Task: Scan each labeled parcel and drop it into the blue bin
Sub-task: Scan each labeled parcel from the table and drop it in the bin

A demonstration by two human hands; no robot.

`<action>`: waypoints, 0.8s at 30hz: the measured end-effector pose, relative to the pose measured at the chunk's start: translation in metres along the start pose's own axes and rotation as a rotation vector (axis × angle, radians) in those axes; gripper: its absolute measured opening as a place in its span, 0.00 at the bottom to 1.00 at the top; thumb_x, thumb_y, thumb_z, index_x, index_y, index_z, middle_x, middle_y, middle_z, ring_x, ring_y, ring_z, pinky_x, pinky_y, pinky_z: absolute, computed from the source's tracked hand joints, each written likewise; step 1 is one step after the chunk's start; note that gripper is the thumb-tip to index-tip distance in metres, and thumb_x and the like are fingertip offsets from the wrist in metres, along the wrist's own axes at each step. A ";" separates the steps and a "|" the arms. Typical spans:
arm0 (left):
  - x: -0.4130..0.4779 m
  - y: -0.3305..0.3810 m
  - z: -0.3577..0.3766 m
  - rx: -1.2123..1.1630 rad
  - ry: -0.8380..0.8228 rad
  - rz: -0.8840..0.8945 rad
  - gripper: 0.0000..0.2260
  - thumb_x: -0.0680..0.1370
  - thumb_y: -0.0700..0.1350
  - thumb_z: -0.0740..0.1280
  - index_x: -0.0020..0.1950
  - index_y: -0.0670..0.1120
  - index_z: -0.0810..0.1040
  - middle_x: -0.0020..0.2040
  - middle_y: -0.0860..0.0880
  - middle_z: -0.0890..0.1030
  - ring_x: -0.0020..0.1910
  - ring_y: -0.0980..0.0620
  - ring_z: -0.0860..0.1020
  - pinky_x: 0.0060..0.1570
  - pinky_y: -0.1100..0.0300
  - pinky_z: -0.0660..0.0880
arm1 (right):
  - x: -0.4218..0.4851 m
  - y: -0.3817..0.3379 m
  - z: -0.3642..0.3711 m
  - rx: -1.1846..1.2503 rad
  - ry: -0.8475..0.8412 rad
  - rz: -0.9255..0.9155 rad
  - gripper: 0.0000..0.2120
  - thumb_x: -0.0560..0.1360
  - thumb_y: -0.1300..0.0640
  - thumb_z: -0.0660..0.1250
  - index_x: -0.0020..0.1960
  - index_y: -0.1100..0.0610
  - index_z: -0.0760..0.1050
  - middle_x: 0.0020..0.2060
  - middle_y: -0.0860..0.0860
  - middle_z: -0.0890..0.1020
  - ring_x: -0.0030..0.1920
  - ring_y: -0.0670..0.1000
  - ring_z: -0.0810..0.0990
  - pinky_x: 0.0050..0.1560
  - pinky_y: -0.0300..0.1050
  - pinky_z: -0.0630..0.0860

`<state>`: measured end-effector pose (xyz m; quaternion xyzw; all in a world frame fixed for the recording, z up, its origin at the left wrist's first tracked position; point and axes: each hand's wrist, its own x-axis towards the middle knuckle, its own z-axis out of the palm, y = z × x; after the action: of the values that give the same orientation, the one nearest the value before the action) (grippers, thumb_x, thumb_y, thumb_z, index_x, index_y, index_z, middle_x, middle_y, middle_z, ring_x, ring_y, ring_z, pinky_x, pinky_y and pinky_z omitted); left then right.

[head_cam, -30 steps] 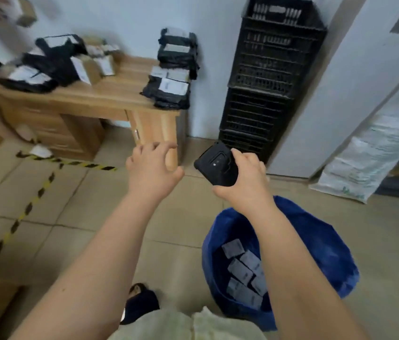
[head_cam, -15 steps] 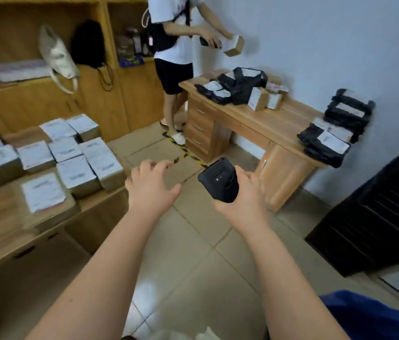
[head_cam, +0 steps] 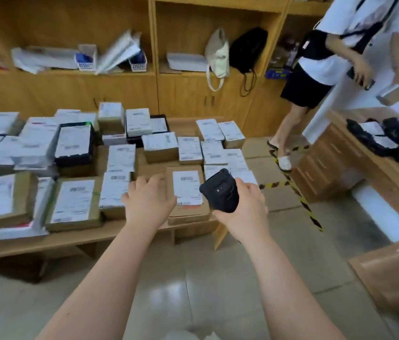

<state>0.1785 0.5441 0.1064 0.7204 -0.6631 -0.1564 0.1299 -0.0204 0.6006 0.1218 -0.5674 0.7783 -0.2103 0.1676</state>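
Several labeled cardboard parcels cover a low wooden table [head_cam: 124, 235] in front of me. My left hand [head_cam: 148, 203] is empty, fingers loosely spread, and hovers over the near edge of the pile beside a brown box with a white label [head_cam: 187, 190]. My right hand [head_cam: 242, 207] grips a black handheld scanner [head_cam: 220, 192], held just right of that box. The blue bin is out of view.
A person in a white shirt [head_cam: 328, 57] stands at the right by a wooden desk [head_cam: 335, 163] with black bagged parcels [head_cam: 394, 141]. Wooden shelves [head_cam: 154, 72] with bags and papers line the back wall. Yellow-black tape [head_cam: 301, 200] crosses the tiled floor.
My view has swung left from the blue bin and desk to the parcel table. Both hands kept their pose, the left empty and the right holding the scanner, now over the parcels.
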 end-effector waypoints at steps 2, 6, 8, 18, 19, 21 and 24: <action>0.014 -0.020 -0.003 0.003 0.010 -0.086 0.29 0.74 0.58 0.69 0.73 0.56 0.68 0.71 0.46 0.69 0.70 0.41 0.66 0.67 0.42 0.65 | 0.020 -0.013 0.019 0.006 -0.052 -0.043 0.35 0.64 0.46 0.76 0.68 0.48 0.67 0.56 0.49 0.72 0.60 0.55 0.70 0.60 0.57 0.72; 0.041 -0.052 0.003 -0.009 0.010 -0.264 0.30 0.73 0.58 0.69 0.74 0.55 0.66 0.70 0.46 0.69 0.69 0.41 0.66 0.67 0.43 0.64 | 0.058 -0.034 0.055 -0.008 -0.173 -0.149 0.36 0.64 0.42 0.77 0.68 0.46 0.66 0.57 0.48 0.72 0.59 0.53 0.70 0.60 0.55 0.72; 0.054 -0.064 0.011 -0.004 -0.006 -0.353 0.33 0.73 0.59 0.69 0.75 0.54 0.63 0.71 0.45 0.68 0.69 0.41 0.65 0.67 0.43 0.63 | 0.079 -0.041 0.073 0.020 -0.251 -0.195 0.34 0.64 0.43 0.77 0.66 0.46 0.68 0.56 0.47 0.72 0.59 0.53 0.70 0.58 0.53 0.73; 0.099 -0.094 0.054 0.026 -0.065 -0.712 0.43 0.71 0.64 0.71 0.78 0.51 0.55 0.73 0.43 0.65 0.71 0.39 0.63 0.65 0.42 0.65 | 0.163 -0.077 0.154 0.018 -0.523 -0.387 0.36 0.60 0.43 0.75 0.65 0.48 0.68 0.58 0.49 0.73 0.58 0.56 0.73 0.57 0.58 0.75; 0.101 -0.096 0.058 0.024 -0.067 -0.736 0.43 0.71 0.65 0.71 0.78 0.50 0.55 0.74 0.42 0.64 0.72 0.39 0.62 0.65 0.42 0.65 | 0.168 -0.080 0.160 0.007 -0.540 -0.398 0.35 0.60 0.43 0.75 0.65 0.48 0.68 0.57 0.49 0.73 0.58 0.56 0.73 0.56 0.58 0.75; 0.105 -0.101 0.065 0.018 -0.080 -0.780 0.46 0.70 0.65 0.71 0.78 0.48 0.53 0.75 0.41 0.62 0.73 0.38 0.61 0.67 0.41 0.64 | 0.175 -0.084 0.169 -0.021 -0.574 -0.422 0.36 0.61 0.44 0.75 0.65 0.49 0.68 0.57 0.50 0.72 0.58 0.57 0.73 0.56 0.58 0.75; 0.110 -0.110 0.072 0.032 -0.094 -0.800 0.48 0.69 0.67 0.72 0.79 0.46 0.52 0.74 0.40 0.63 0.72 0.38 0.63 0.67 0.42 0.65 | 0.184 -0.088 0.181 -0.098 -0.607 -0.433 0.38 0.63 0.45 0.76 0.70 0.50 0.66 0.60 0.50 0.71 0.60 0.57 0.72 0.58 0.57 0.74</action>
<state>0.2587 0.4452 -0.0092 0.9155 -0.3382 -0.2173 0.0172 0.0864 0.3771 0.0079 -0.7626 0.5642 -0.0257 0.3153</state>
